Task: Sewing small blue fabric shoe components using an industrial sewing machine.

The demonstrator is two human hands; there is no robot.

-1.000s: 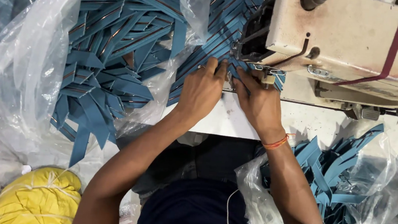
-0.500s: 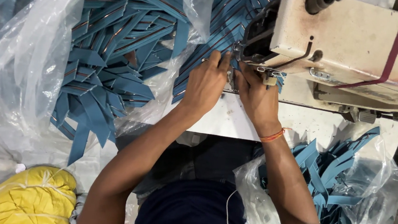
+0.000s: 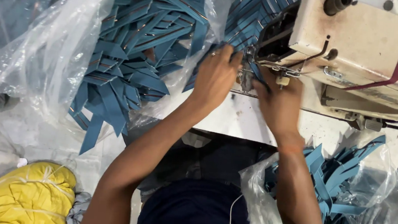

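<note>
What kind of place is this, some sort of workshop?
Most likely a garment sewing workshop. Both hands feed a blue strip under an industrial sewing machine, with clear plastic bags of blue fabric strips on either side.

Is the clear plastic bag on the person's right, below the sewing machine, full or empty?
Partly full. The clear plastic bag gapes open, with blue fabric strips piled inside and poking above its rim.

Both forearms are bare, no sleeves showing. The right hand wears an orange band at the wrist. Dark navy clothing shows at six o'clock.
</note>
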